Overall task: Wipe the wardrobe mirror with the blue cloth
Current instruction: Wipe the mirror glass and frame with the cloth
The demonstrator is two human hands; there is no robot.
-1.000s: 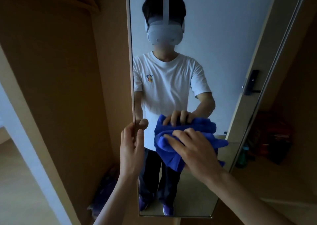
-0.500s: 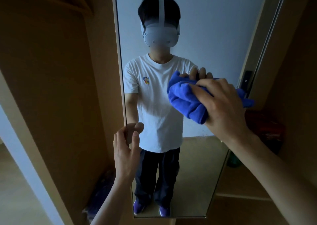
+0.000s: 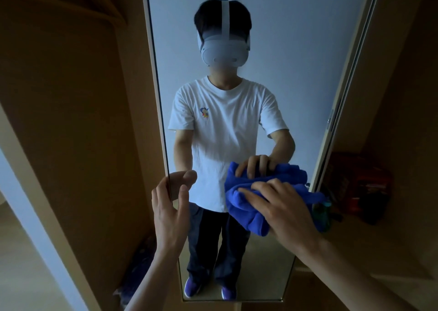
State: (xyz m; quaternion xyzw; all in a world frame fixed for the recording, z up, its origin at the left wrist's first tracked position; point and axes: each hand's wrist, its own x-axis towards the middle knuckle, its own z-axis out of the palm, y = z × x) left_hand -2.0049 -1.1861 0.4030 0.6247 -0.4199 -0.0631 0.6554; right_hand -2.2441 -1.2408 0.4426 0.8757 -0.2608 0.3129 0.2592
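right hand (image 3: 284, 206): grips bunched blue cloth (image 3: 244, 206) against mirror (image 3: 284, 73), low right.
left hand (image 3: 169, 211): pinches mirror's left edge.
risk: your left thumb could smudge the glass; a loose bunch may slip and streak.

The left hand (image 3: 169, 206) was raised with its palm turned rightward and held the left edge of the mirror (image 3: 296, 50). Its thumb (image 3: 183, 193) lay on the glass side and its fingers (image 3: 158, 192) ran nearly straight along the far side of the edge. The bare left forearm (image 3: 151, 275) rose from the bottom of the view. The right hand (image 3: 286, 206) lay, back toward the camera, over the bunched cloth (image 3: 244, 206), fingers spread and bent over its top, pressing it to the glass. The bare right forearm (image 3: 355, 275) came in from the lower right corner.
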